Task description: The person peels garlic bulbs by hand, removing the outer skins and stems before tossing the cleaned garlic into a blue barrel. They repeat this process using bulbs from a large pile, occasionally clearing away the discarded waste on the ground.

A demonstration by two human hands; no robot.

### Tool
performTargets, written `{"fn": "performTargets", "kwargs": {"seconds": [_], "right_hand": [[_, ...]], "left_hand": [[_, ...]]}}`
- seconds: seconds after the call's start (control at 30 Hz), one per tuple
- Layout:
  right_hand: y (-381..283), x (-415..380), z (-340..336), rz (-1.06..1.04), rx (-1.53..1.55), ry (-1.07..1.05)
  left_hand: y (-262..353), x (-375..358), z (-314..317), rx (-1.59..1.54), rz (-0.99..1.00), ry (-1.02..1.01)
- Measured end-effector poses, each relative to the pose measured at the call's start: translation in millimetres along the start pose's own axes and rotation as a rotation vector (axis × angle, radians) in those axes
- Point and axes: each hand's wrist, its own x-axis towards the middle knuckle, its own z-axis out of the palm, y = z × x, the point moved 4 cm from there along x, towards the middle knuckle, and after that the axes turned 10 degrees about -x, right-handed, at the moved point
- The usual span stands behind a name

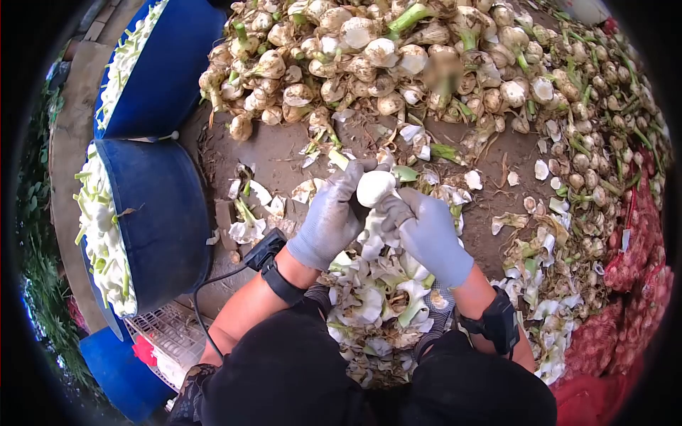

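A peeled white garlic bulb (375,188) is held up in front of me, between my two gloved hands. My left hand (328,221), in a grey-white glove, is closed around the bulb's left side. On the other side my right hand (426,231), in a matching glove, has its fingers curled and pressed against the bulb's lower right edge. Whether a strip of skin or stem is also pinched there is hidden by the fingers. Below my hands, between my legs, lies a heap of stripped garlic skins (376,305).
A large pile of unpeeled garlic bulbs (362,64) spreads ahead and to the right. Two blue tubs (167,213) filled with white peeled garlic (103,227) stand at the left. Red mesh sacks (618,312) lie at the right. A wire basket (174,330) sits at the lower left.
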Motion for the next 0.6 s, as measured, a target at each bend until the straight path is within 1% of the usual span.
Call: {"fn": "performTargets", "kwargs": {"seconds": [0.03,0.1,0.13,0.17,0.2,0.23,0.27,0.3,0.33,0.37,0.4,0.43,0.47,0.5,0.53,0.57,0.6], "right_hand": [[-15,-3,-5,-0.006,0.002,-0.001],[-47,-25,0,0.342,0.568,-0.319],[-58,-34,-3,0.12,0.647,-0.481],[-58,-43,2,0.032,0.619,-0.503],[-61,-43,-3,-0.058,0.419,-0.496],[-67,-40,-10,-0.148,0.219,-0.48],[-62,-38,-12,-0.156,0.217,-0.48],[-48,-35,-16,0.006,0.308,-0.424],[-35,-35,-18,0.17,0.398,-0.37],[-31,-37,-21,0.165,0.402,-0.378],[-27,-37,-27,0.174,0.406,-0.316],[-26,-35,-30,0.175,0.409,-0.251],[-23,-34,-26,0.214,0.327,-0.221],[-22,-34,-24,0.162,0.147,-0.219],[-24,-31,-21,0.008,0.035,-0.181],[-25,-30,-19,-0.145,-0.08,-0.146],[-22,-29,-18,-0.144,-0.083,-0.149]], "left_hand": [[5,-1,-1,0.005,0.03,0.088],[12,-3,7,0.102,0.094,0.079],[23,-4,6,0.247,0.195,0.219],[39,-1,-4,0.271,0.227,0.197],[60,4,-15,0.249,0.308,0.17],[91,3,-12,0.248,0.412,0.202],[136,-1,-16,0.16,0.573,0.196],[181,-19,7,0.856,0.839,0.185],[226,-34,15,0.199,0.769,-0.046],[254,-44,22,-0.45,0.646,-0.27],[252,-45,27,-0.44,0.657,-0.28],[244,-42,30,-0.032,0.76,-0.11],[234,-33,29,0.374,0.842,0.07],[219,-1,10,0.809,0.804,0.075],[183,15,18,1.077,0.57,0.293],[157,49,-21,1.425,0.575,0.194],[133,68,-29,1.799,0.639,0.119]]}}
